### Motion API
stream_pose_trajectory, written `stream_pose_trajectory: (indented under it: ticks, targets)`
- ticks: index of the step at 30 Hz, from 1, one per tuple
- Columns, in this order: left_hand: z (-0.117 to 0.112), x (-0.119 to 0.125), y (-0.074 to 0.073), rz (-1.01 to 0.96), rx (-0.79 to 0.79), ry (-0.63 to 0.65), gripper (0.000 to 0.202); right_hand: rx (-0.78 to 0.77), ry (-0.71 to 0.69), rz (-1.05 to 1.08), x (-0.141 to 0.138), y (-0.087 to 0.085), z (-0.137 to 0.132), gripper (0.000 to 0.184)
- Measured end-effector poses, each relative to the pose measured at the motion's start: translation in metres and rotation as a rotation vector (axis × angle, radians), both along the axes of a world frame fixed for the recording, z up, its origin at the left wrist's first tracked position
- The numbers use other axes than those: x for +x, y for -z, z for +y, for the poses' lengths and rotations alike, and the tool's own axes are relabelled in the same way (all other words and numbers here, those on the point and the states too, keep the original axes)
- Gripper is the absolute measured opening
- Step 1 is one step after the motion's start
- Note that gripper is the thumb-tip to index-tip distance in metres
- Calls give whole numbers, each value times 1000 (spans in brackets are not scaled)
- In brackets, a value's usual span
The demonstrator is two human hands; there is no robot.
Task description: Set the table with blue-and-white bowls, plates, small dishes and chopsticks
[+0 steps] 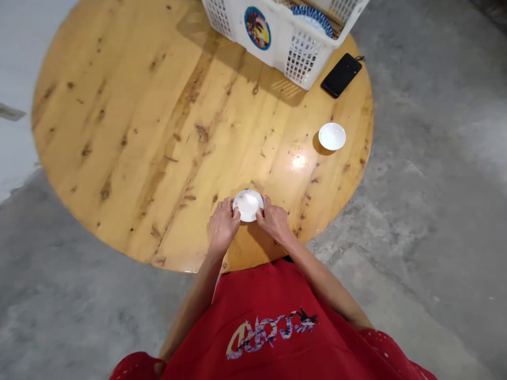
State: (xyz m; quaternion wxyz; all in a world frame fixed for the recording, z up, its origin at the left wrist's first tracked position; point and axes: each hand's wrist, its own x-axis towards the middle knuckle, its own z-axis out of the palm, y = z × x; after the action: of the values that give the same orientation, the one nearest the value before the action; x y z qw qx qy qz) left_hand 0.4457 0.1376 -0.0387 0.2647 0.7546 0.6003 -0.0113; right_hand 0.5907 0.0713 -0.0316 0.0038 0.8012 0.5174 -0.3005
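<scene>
A small white dish [249, 206] with a thin dark rim is held low over the near part of the round wooden table, or resting on it; I cannot tell which. My left hand [224, 224] grips its left edge, thumb on the rim and fingers curled around the outside. On the opposite edge my right hand [274, 219] is closed in the same way. Farther right stands a white bowl [332, 136], upright and apart from both hands.
The round wooden table [150, 132] has its near edge against my red apron. At the back stands a white plastic basket [277, 53] holding blue-patterned plates [312, 20]. A black phone [341, 75] lies beside it, near the right edge. Grey concrete floor surrounds the table.
</scene>
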Motion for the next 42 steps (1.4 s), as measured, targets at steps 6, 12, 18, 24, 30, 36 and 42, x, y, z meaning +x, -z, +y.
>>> stream_pose_trajectory:
  ticks: [6, 12, 18, 24, 30, 36, 42]
  targets:
    - [1, 4, 9, -11, 35, -34, 36, -31, -20, 52, 7, 7, 2, 58]
    - [-2, -2, 15, -95, 32, -15, 43, 4, 36, 150, 9, 13, 0, 54]
    - [8, -3, 16, -81, -158, -62, 46, 42, 67, 240, 17, 20, 5, 45]
    - [20, 1, 7, -44, -228, 53, 40, 104, 109, 303, 23, 31, 8, 32]
    - [20, 7, 7, -83, -200, 71, 39, 203, 225, 424, 29, 42, 9, 25]
    - [20, 35, 6, -128, -200, 91, 42, 237, 306, 453, 51, 38, 5, 26]
    - [18, 81, 13, -112, -170, 104, 42, 226, 317, 459, 97, 40, 3, 30]
